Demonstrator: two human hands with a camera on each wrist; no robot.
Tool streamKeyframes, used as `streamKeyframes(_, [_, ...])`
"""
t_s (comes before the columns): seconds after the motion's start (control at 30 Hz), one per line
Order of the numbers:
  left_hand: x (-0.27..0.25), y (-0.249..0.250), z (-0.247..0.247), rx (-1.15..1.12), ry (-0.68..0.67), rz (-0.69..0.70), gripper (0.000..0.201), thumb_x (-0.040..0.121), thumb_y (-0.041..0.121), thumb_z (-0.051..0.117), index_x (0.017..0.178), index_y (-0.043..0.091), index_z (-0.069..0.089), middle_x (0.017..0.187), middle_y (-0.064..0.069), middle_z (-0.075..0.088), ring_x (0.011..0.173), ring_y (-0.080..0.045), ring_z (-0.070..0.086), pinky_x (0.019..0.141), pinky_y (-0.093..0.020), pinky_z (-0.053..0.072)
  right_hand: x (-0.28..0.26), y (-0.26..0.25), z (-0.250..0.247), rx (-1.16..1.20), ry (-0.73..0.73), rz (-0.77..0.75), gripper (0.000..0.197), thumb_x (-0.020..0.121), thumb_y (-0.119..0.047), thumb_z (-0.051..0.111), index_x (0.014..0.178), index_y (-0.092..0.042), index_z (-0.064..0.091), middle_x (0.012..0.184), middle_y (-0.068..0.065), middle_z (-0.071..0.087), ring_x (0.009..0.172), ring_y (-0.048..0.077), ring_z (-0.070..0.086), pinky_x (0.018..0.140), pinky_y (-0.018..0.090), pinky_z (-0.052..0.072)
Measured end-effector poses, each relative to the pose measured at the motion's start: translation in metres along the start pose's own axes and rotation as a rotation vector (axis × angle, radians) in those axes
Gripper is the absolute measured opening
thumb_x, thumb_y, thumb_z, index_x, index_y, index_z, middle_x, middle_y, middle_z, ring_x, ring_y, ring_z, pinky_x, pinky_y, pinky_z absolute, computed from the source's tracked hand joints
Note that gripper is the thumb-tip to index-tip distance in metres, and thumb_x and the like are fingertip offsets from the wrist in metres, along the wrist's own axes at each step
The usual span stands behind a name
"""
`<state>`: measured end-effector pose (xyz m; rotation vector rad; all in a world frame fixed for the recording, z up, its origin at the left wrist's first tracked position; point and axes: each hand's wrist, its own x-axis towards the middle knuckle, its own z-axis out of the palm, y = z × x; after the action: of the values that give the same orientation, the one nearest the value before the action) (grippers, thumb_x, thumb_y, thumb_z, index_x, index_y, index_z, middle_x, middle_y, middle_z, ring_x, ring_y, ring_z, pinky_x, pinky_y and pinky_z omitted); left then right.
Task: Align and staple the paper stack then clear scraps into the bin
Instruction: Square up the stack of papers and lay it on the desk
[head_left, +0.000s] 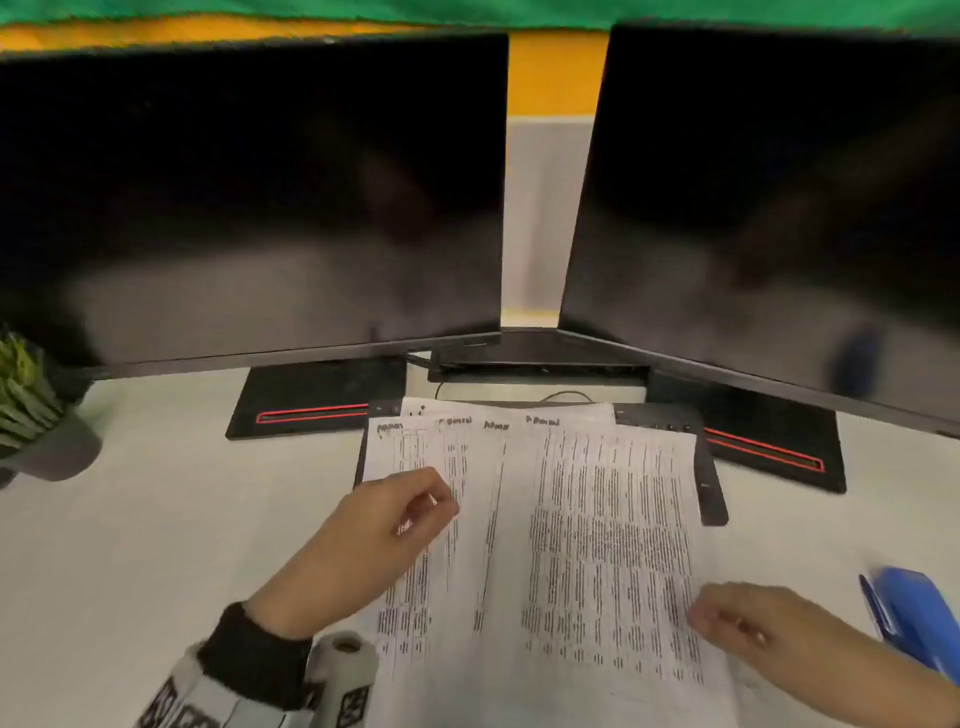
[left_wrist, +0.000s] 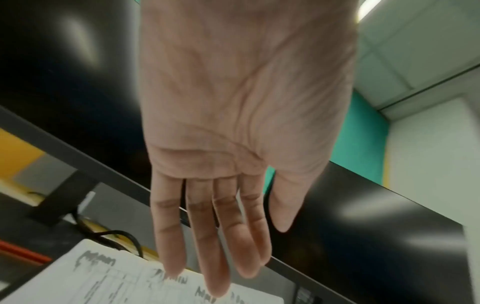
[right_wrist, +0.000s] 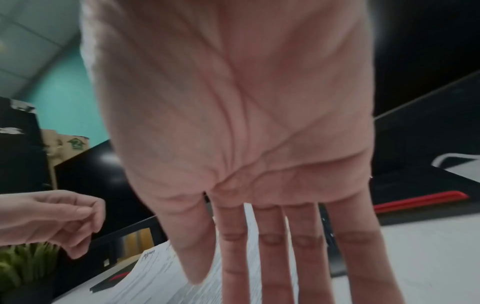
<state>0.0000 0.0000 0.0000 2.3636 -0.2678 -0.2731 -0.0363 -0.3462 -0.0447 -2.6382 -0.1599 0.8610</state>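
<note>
Several printed sheets lie fanned out and uneven on the white desk, their top edges staggered. My left hand hovers over the left sheets with loosely curled fingers and holds nothing. Seen from the left wrist, the left hand's fingers reach out above the sheets' header edge. My right hand is at the lower right edge of the top sheet. In the right wrist view its fingers are straight and spread over the paper. A blue stapler lies at the far right.
Two dark monitors stand close behind the papers on bases with red stripes. A black keyboard lies partly under the sheets. A potted plant sits at the left edge. No bin is visible.
</note>
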Motion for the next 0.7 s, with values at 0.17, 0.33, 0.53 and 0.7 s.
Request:
streamKeyframes(0.17, [-0.011, -0.018, 0.017, 0.136, -0.062, 0.073, 0.009, 0.092, 0.036, 0.053, 0.091, 0.036, 0.061, 0.087, 0.016, 0.064, 0.091, 0.001, 0.059, 0.071, -0.009, 0.044, 0.014, 0.006, -0.015, -0.075, 0.01, -0.054, 0.033, 0.08, -0.068, 0.033, 0.092, -0.047, 0.056, 0.091, -0.026, 0.059, 0.088, -0.003, 0.054, 0.083, 0.018, 0.045])
streamKeyframes(0.33, [-0.025, -0.038, 0.025, 0.286, -0.154, -0.051, 0.031, 0.09, 0.049, 0.048, 0.121, 0.046, 0.041, 0.119, 0.023, 0.046, 0.107, 0.002, 0.055, 0.09, -0.02, 0.047, 0.02, 0.008, -0.03, -0.106, 0.11, 0.034, 0.035, 0.086, -0.056, 0.043, 0.119, -0.043, 0.044, 0.111, -0.015, 0.056, 0.084, 0.0, 0.054, 0.075, 0.017, 0.046])
streamKeyframes(0.53, [-0.014, -0.044, 0.023, 0.512, -0.202, -0.338, 0.062, 0.093, 0.044, 0.05, 0.145, 0.022, 0.025, 0.14, -0.003, 0.045, 0.121, -0.02, 0.052, 0.097, -0.03, 0.041, 0.035, 0.002, -0.03, -0.081, 0.118, 0.183, 0.06, 0.092, -0.039, 0.05, 0.143, -0.031, 0.019, 0.11, -0.001, 0.052, 0.085, 0.015, 0.064, 0.068, 0.028, 0.061])
streamKeyframes(0.7, [0.004, -0.053, 0.021, 0.484, -0.192, -0.465, 0.067, 0.093, 0.04, 0.051, 0.145, 0.011, 0.021, 0.122, -0.008, 0.055, 0.092, -0.021, 0.06, 0.068, -0.023, 0.048, 0.051, -0.005, -0.019, 0.124, 0.14, 0.215, 0.066, 0.09, -0.038, 0.055, 0.144, -0.023, 0.02, 0.097, 0.002, 0.061, 0.08, 0.019, 0.068, 0.066, 0.031, 0.059])
